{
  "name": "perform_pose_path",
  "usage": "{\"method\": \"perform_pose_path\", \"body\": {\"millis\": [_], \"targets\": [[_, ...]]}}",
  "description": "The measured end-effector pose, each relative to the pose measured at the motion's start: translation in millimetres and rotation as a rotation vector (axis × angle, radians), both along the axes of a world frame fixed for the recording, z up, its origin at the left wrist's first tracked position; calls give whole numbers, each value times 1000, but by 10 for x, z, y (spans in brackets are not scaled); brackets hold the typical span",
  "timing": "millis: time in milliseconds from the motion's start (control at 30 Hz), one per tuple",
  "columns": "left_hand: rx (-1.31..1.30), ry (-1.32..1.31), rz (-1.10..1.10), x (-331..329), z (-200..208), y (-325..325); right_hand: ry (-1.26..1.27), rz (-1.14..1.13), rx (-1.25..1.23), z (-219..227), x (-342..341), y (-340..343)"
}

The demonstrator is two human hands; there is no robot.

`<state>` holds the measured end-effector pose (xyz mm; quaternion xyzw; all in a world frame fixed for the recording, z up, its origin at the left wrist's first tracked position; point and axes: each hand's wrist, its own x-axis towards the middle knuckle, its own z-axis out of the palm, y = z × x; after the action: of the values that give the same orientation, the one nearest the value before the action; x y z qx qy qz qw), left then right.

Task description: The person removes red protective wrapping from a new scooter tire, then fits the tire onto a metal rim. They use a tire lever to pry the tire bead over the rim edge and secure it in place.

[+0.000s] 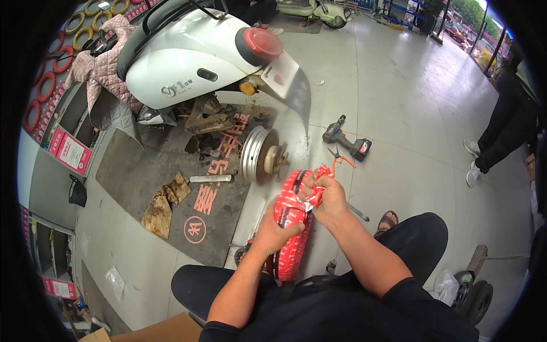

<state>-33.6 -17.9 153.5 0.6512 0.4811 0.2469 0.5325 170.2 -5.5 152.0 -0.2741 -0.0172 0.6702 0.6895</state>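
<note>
Upright between my knees stands a tire (292, 253) wrapped in red printed plastic film with dark bands. My left hand (274, 229) grips its near side, thumb on the wrapping and fingers around the left edge. At the tire's upper right, my right hand (329, 198) is closed on a bunched, loose strip of the red wrapping (323, 174). A silvery patch shows beside its fingers. Just beyond the tire, a bare metal wheel rim (250, 155) with a rusty hub rests on the floor by the mat's edge.
Pliers (342, 161) with orange handles and a cordless impact wrench (346, 139) lie ahead to the right. A white scooter (182, 57) without its rear wheel stands over a dark mat (134, 176). On it are a stained cloth (159, 214) and metal bar (211, 178). Someone's legs (496, 134) are at right.
</note>
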Motion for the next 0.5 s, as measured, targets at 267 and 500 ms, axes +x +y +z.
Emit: {"method": "perform_pose_path", "body": {"millis": [267, 500], "targets": [[21, -12, 52, -113, -141, -117, -271, -279, -503, -1475, 906, -340], [-819, -682, 342, -150, -649, 205, -140, 211, -349, -1782, -764, -591]]}}
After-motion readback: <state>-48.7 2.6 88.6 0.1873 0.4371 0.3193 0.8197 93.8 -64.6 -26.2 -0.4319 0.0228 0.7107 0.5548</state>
